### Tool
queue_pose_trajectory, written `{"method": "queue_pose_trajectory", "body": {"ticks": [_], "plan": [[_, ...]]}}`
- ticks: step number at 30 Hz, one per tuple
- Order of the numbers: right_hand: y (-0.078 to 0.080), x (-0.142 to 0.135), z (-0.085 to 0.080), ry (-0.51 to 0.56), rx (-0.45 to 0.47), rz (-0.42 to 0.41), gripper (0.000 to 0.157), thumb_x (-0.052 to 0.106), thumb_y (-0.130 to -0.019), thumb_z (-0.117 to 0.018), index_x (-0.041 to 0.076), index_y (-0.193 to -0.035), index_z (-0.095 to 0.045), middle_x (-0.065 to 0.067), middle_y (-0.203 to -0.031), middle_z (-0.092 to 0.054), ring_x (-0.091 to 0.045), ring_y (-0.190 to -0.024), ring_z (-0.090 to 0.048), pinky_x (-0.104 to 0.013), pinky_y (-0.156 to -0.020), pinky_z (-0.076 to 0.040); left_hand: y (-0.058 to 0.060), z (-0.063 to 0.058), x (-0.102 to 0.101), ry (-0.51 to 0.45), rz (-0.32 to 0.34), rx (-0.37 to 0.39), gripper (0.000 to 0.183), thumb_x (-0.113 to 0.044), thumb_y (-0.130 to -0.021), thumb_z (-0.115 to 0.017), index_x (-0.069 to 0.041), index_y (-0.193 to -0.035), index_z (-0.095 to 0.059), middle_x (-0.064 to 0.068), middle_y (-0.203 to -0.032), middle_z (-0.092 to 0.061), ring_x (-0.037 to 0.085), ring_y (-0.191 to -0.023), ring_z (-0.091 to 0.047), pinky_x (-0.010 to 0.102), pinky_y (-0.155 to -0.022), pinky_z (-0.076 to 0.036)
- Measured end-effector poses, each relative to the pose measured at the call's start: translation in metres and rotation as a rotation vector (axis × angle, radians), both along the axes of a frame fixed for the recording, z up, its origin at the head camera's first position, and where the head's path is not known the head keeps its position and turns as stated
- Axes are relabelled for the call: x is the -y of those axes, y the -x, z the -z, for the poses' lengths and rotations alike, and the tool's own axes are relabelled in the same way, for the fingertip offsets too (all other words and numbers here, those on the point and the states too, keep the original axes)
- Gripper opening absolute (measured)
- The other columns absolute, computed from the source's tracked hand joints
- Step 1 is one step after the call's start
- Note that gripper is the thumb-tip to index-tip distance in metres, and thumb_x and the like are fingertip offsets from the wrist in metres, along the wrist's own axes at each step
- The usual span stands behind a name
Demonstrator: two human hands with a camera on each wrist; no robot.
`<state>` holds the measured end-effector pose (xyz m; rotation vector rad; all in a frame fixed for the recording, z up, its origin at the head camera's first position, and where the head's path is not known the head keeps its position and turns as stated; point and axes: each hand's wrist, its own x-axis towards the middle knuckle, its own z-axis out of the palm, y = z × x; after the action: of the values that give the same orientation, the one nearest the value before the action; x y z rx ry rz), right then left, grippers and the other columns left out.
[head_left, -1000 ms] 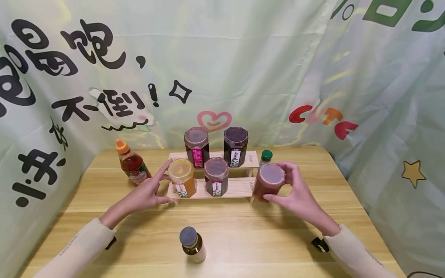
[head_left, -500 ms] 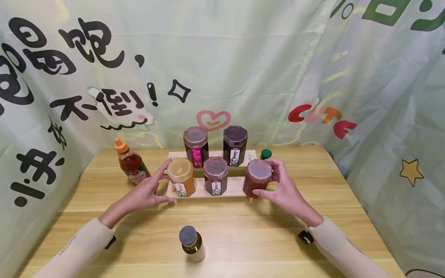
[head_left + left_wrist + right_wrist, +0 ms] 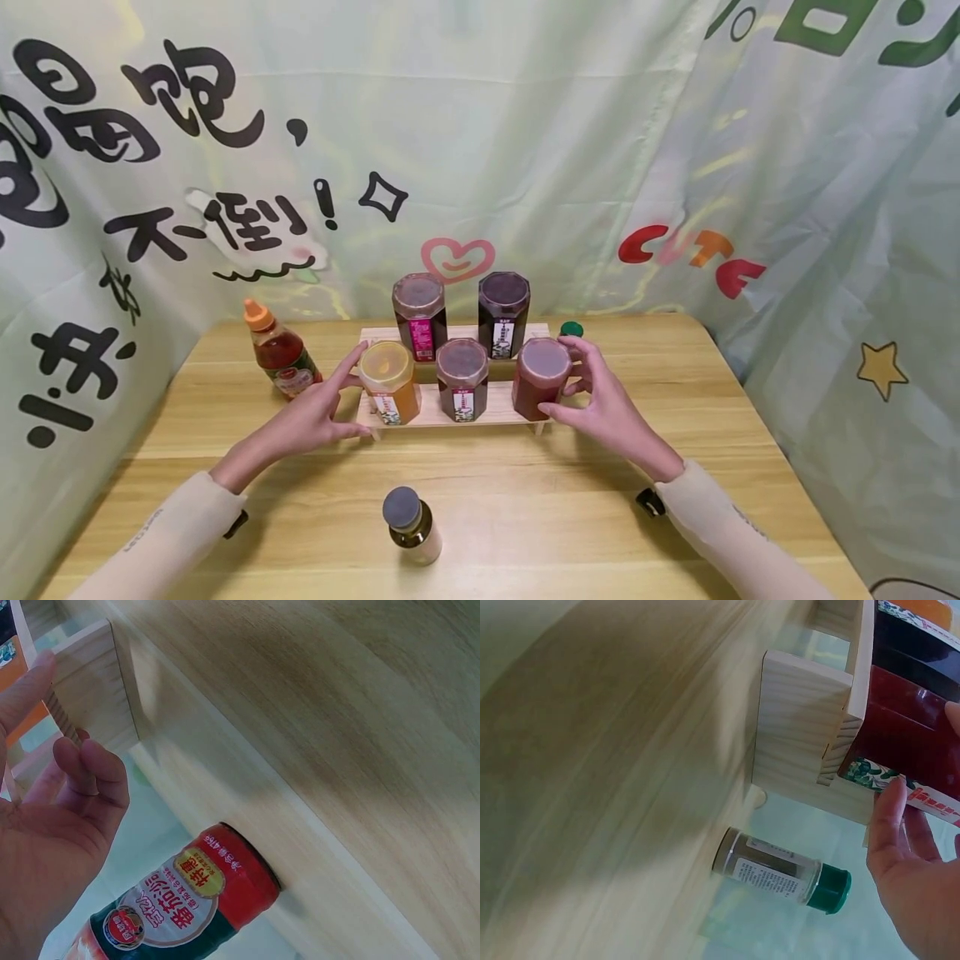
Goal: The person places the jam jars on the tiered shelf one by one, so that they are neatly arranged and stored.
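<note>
My right hand [image 3: 600,400] holds a reddish-brown jar [image 3: 536,392], thumb in front and fingers behind, at the right end of the lower step of a small two-step wooden rack [image 3: 501,400]. In the right wrist view the jar's base [image 3: 855,769] meets the step's edge. My left hand [image 3: 315,421] grips the rack's left end, with curled fingers [image 3: 105,776] at the board's edge. Beside that hand stands an amber jar [image 3: 390,392], then a dark jar [image 3: 462,383] in the middle. Two more dark jars, one with a pink label [image 3: 422,321] and one with a white label [image 3: 504,321], occupy the upper step.
A squeeze bottle with an orange cap [image 3: 281,354] stands left of the rack. Behind my right hand is a green-capped shaker [image 3: 780,870]. A small dark-capped bottle [image 3: 412,529] stands at the table's front. Printed cloth [image 3: 555,150] hangs behind the table.
My right hand has carried the reddish-brown jar leftward, from beside the rack onto the right end of its lower step. My left hand has kept its place at the rack's left end.
</note>
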<state>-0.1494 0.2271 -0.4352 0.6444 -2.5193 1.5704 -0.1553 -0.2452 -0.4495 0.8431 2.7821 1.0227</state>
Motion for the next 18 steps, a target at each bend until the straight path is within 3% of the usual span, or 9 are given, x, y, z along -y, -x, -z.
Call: {"method": "queue_pose_trajectory", "body": {"ticks": [7, 11, 18], "plan": [[0.002, 0.006, 0.006, 0.039, -0.015, 0.005, 0.109, -0.002, -0.079, -0.098, 0.014, -0.165, -0.032, -0.017, -0.140, -0.063, -0.029, -0.115, -0.064, -0.055, -0.089, -0.059, -0.001, 0.001, 0.004, 0.005, -0.005, 0.004, 0.135, -0.014, -0.083, -0.099, -0.017, -0.177, -0.003, 0.016, -0.144, -0.069, 0.004, -0.052, -0.044, 0.026, -0.049, -0.037], [0.002, 0.010, 0.011, 0.045, -0.017, 0.021, 0.109, 0.002, -0.080, -0.098, 0.011, -0.165, -0.031, -0.017, -0.137, -0.064, -0.028, -0.115, -0.064, -0.050, -0.088, -0.060, -0.003, 0.002, 0.005, -0.001, -0.003, 0.003, 0.135, -0.014, -0.082, -0.099, -0.017, -0.177, -0.004, 0.015, -0.142, -0.070, 0.004, -0.052, -0.045, 0.025, -0.049, -0.037], [0.000, 0.010, 0.009, 0.024, -0.007, 0.031, 0.105, 0.004, -0.080, -0.099, 0.011, -0.163, -0.034, -0.016, -0.138, -0.064, -0.029, -0.119, -0.064, -0.056, -0.091, -0.059, -0.002, 0.001, 0.004, -0.014, 0.004, -0.007, 0.134, -0.014, -0.083, -0.099, -0.018, -0.177, -0.004, 0.016, -0.143, -0.070, 0.004, -0.052, -0.044, 0.025, -0.048, -0.037]]}}
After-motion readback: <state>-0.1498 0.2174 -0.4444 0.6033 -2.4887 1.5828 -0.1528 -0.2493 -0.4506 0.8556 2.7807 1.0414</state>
